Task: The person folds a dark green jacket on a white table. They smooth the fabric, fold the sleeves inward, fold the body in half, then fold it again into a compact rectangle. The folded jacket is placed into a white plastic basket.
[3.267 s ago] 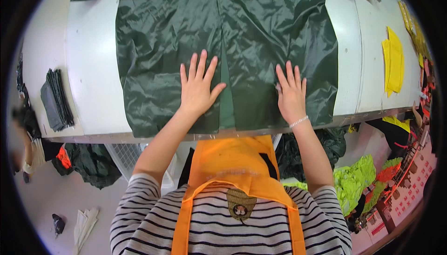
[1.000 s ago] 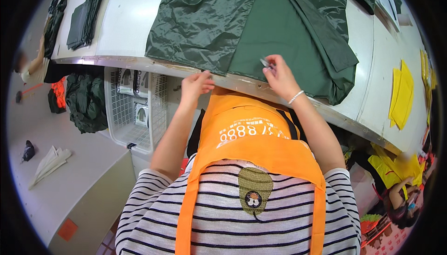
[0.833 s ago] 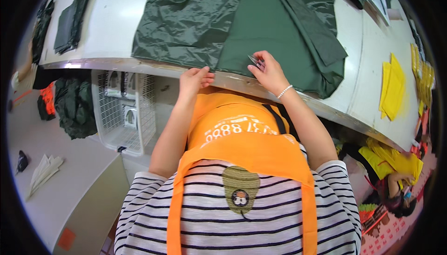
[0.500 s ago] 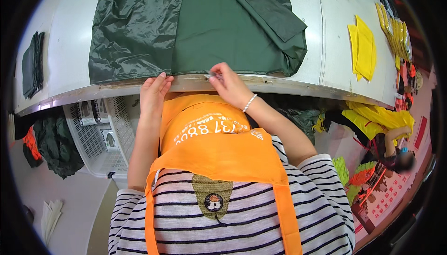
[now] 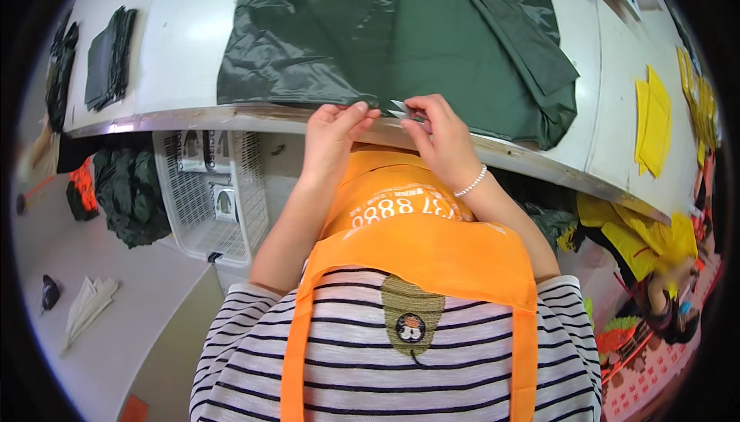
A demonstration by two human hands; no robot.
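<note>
Dark green garment (image 5: 462, 44): on the white table (image 5: 177, 36), lying flat, its hem along the front edge; left part glossy and creased, middle part matt, a flap folded over at the right.
Left hand (image 5: 333, 141): at the hem, thumb and forefinger closed in a pinch on the fabric edge; whether a thread is also held cannot be told.
Right hand (image 5: 443, 137): just beside the left, fingers curled around small metal snips (image 5: 400, 109).
Snips: blades parted, tips pointing left toward the pinched hem.
White basket (image 5: 251, 191): below the table edge, left of the left forearm; openwork plastic walls, open side showing.
Basket contents: flat white-and-black packages (image 5: 204, 148) against the far end, and one smaller package (image 5: 224, 201) nearer the middle, each with a garment picture.
Left of basket: dark green bundle (image 5: 131, 195), touching or close to an orange piece (image 5: 83, 183).
Table, left: folded dark stack (image 5: 110, 60), well apart from the garment.
Table, right: folded yellow pieces (image 5: 653, 121); farther out, a row of yellow packets (image 5: 697, 106), their contents too small to make out.
Lower left: white cloth (image 5: 89, 310) on a grey surface (image 5: 146, 283), a small black object (image 5: 49, 293) near it.
Right rim: another person (image 5: 659, 299) beside yellow fabric (image 5: 617, 225), partly blurred.
</note>
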